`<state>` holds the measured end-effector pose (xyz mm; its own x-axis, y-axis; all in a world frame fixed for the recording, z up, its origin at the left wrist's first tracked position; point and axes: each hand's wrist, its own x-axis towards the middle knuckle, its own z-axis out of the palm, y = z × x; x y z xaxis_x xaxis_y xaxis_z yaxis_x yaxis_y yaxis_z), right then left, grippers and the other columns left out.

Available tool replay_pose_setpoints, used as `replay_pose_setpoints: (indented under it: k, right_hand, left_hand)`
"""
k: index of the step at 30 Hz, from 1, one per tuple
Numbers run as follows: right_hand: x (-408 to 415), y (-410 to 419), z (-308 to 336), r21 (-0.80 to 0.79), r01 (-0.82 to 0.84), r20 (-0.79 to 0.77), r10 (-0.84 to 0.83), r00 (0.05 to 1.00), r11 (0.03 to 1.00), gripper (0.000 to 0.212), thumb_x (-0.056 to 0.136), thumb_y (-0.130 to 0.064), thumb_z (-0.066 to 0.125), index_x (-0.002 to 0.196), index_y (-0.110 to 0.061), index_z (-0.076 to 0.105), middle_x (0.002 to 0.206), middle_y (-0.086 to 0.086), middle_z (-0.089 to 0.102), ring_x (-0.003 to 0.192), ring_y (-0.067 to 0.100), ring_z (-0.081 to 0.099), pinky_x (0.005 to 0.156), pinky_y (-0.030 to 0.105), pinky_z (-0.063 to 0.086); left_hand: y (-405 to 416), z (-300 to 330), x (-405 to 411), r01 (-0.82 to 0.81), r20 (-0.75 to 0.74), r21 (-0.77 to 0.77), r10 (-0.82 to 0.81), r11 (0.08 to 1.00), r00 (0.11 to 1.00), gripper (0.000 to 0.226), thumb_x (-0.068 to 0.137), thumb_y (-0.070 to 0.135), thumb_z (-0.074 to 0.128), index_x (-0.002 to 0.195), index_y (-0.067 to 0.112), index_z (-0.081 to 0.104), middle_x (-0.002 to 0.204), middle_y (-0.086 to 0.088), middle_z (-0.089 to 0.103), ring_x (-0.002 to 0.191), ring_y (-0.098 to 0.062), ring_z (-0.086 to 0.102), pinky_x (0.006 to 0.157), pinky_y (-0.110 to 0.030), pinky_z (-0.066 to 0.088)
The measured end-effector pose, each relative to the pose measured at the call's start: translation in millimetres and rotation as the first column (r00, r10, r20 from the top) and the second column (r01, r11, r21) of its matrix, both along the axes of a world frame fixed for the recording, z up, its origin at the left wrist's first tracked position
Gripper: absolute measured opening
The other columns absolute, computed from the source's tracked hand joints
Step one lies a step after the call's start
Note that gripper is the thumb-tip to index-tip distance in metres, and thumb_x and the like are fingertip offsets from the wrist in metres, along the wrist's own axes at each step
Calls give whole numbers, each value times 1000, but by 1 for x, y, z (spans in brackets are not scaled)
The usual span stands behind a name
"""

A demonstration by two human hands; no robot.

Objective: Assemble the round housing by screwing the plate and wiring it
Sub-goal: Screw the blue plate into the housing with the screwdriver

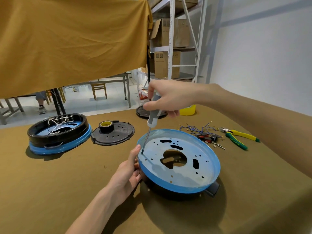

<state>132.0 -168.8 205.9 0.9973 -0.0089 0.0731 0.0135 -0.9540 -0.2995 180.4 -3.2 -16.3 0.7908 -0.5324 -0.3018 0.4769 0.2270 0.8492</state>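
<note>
A round housing [179, 184] with a blue rim and black underside lies on the table in front of me. Its metal plate [185, 171], full of holes and slots, faces up. My left hand [130, 173] grips the housing's left edge, thumb up along the rim. My right hand [167, 98] holds a grey and white screwdriver [153, 118] upright by its handle. The screwdriver's tip sits on the plate near the left rim, just beside my left thumb. A bundle of blue wires [199, 128] and small black and red switches [206, 137] lie behind the housing.
A second housing [59, 134] with white wires stands at the left. A black perforated cover [114, 134] carries a roll of black tape [106, 125]. Yellow-green pliers [239, 137] lie at the right. Another black cover [143, 112] and a yellow tub [188, 110] sit at the table's far edge.
</note>
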Motion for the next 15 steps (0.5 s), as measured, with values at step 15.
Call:
replay_pose_setpoints:
  k: [15]
  right_hand:
    - [6, -2, -6, 61, -41, 35, 39, 999, 997, 30, 99, -35, 66, 115, -17, 47, 65, 0, 74, 49, 16, 69, 43, 25, 52]
  left_hand:
    - [-2, -4, 3, 7, 42, -16, -7, 1000, 999, 62, 63, 60, 79, 107, 20, 62, 85, 1, 80, 106, -23, 70, 90, -38, 58]
